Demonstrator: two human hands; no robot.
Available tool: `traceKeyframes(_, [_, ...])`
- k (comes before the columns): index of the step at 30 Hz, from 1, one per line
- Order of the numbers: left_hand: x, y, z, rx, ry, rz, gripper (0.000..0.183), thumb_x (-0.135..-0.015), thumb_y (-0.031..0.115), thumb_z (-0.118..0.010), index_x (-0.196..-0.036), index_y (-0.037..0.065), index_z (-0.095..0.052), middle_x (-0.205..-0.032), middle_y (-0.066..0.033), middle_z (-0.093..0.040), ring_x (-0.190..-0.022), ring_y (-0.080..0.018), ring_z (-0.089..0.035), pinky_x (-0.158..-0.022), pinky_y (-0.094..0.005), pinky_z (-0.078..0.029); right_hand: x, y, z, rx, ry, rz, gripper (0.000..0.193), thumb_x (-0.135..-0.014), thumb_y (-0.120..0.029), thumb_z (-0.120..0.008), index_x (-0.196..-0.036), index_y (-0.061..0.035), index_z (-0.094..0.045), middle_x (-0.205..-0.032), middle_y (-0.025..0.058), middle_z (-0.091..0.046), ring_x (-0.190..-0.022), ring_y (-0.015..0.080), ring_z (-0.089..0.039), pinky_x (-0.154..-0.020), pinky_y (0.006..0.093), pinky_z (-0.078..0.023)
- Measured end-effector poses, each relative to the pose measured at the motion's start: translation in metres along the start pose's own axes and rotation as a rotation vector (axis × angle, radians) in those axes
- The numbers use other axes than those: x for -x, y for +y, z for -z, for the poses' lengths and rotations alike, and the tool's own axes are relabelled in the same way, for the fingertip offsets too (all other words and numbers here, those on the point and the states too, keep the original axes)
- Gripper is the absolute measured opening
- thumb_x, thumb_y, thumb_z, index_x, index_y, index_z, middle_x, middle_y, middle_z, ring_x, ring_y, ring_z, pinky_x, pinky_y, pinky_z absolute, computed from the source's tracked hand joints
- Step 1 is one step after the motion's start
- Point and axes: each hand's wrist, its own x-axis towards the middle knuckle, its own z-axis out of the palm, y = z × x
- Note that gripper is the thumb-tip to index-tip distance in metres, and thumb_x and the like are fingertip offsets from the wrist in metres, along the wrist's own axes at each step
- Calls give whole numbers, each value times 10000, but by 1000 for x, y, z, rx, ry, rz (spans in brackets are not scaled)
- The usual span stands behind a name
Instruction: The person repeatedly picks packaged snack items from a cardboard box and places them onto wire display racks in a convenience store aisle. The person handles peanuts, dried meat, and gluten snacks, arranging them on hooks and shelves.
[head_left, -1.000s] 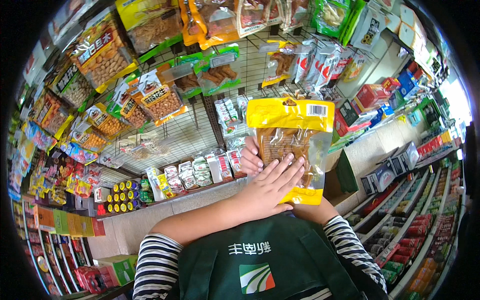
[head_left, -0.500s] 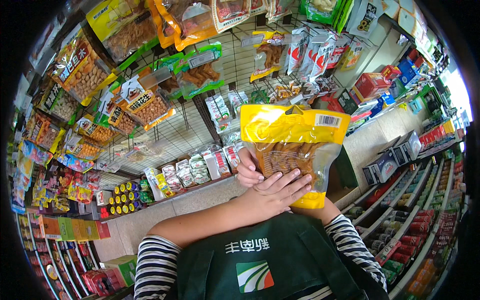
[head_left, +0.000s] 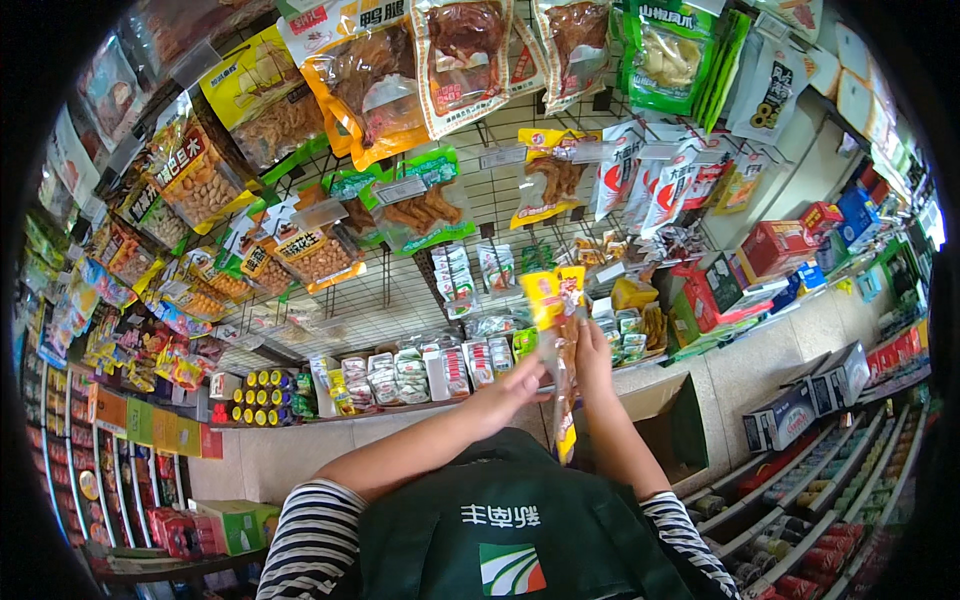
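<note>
A wire rack stands ahead, much of its mesh hidden by hanging goods; nut bags hang toward the rack's left side, a green bag near its middle and red-and-white pouches toward its right; a row of small packets lines the rack's foot, with yellow-lidded jars at the left end of that foot; an open cardboard box sits below the rack's right part, partly behind the right forearm.

The yellow packet is upright in front of the rack's lower part, turned almost edge-on (its face barely shows); the right hand holds it by its right side; the left hand is just beside its left, blurred at the fingertips, and I cannot tell whether it grips; the 2 forearms converge toward the rack from striped sleeves.
</note>
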Motion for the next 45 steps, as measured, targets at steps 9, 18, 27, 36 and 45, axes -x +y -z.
traceKeyframes(9, [-21,3,58,189,529,31,540,-818,231,-556,-1244,-14,-330,-1180,-119,-445,-1103,-174,-399,-931,-289,-302,-20,-30,0,-371,-184,-232,185,-864,-225,-479,-946,-68,-531,-694,-71,-445,-605,20,-396,-546,176,-333])
traceKeyframes(18, [-56,45,132,-236,456,-418,495,-843,142,-504,-1259,12,-269,-1218,-117,-373,-1143,-179,-347,-936,-310,-297,-66,-51,-34,-243,29,-36,200,-872,-224,-471,-876,-43,-555,-748,-36,-525,-691,32,-434,-607,185,-365])
traceKeyframes(27, [-99,100,120,-828,571,-678,741,-739,128,-597,-1313,36,-138,-1306,-218,-218,-1206,-348,-222,-993,-412,-183,-91,-34,-50,-120,107,65,232,-867,-222,-483,-929,-17,-572,-813,-17,-565,-707,40,-470,-636,179,-368])
traceKeyframes(36, [-115,128,115,-499,513,-670,672,-772,-31,-508,-1331,92,-155,-1040,-111,-449,-946,-168,-449,-821,-281,-364,-137,-55,-68,-71,16,164,256,-872,-237,-467,-821,0,-550,-670,-39,-450,-639,49,-371,-585,202,-324])
traceKeyframes(45, [-121,127,116,-615,722,-640,594,-773,5,-535,-1279,96,-238,-911,-57,-464,-799,-116,-430,-760,-251,-355,-154,-66,-74,-238,-63,68,231,-866,-251,-484,-825,-38,-562,-600,-82,-372,-541,18,-287,-470,183,-240])
